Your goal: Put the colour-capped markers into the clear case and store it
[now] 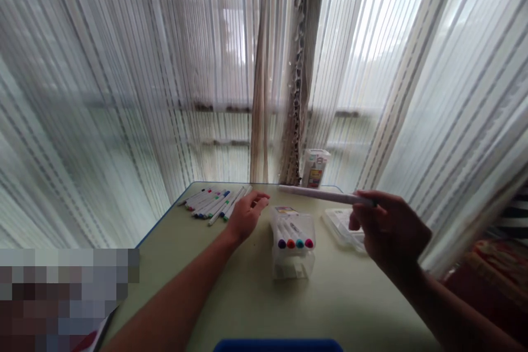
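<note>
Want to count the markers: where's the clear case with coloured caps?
The clear plastic case sits mid-table in the head view, between the left hand and the right hand.

1 head-worn view, above the green table [338, 308], facing forward and down, close behind the left hand [245, 217] and right hand [390, 231], sheer curtains [103, 93] ahead

This looks like a room in a home: sheer curtains [103, 93] cover a window behind a small green table [247, 297].

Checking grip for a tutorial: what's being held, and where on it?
The right hand holds a pale marker near one end; the left hand holds nothing.
</note>
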Available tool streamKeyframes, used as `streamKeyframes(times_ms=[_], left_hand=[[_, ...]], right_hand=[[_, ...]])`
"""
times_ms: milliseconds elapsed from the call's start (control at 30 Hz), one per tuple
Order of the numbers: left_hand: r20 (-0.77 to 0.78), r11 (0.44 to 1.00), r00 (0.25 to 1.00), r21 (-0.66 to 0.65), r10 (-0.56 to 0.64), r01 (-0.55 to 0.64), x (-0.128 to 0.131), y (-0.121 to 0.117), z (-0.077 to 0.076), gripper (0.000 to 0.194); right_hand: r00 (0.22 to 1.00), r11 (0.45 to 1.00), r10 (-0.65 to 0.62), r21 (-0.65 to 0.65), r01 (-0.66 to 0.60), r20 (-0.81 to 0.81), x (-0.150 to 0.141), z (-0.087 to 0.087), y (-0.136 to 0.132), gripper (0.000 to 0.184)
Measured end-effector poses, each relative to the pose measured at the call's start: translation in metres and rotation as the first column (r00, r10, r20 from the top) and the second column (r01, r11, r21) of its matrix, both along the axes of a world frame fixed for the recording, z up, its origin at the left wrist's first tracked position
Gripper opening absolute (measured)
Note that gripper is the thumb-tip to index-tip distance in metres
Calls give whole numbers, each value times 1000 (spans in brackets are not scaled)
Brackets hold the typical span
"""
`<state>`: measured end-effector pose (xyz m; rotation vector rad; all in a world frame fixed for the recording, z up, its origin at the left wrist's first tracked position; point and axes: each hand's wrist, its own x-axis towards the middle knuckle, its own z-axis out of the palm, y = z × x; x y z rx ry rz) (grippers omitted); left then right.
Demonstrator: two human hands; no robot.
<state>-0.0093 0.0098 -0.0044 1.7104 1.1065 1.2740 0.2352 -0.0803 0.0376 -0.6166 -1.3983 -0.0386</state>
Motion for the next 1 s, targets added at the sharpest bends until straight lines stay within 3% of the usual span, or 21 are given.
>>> streamKeyframes(times_ms=[167,300,433,633,800,1000], left_hand=[[-152,997,987,68,42,-32,2,-2,-3,28],[-244,997,969,75,47,-30,-1,0,-5,30],[-263,998,965,65,23,-7,0,-1,-5,30],[-318,995,948,99,28,3,2,-5,0,29],[-357,993,934,119,33,10,2,-7,2,30],[-369,993,929,114,20,23,2,-7,2,31]], right_hand=[[998,985,56,164,-61,37,-3,5,-14,18],[975,980,182,53,-190,128,-2,2,-29,19],[943,987,161,-51,-153,291,4,-8,-43,26],[768,983,37,115,-143,640,3,-3,-49,56],[624,971,15,138,-197,781,-6,6,-46,41],[668,955,71,142,-259,741,-15,-11,-34,47]])
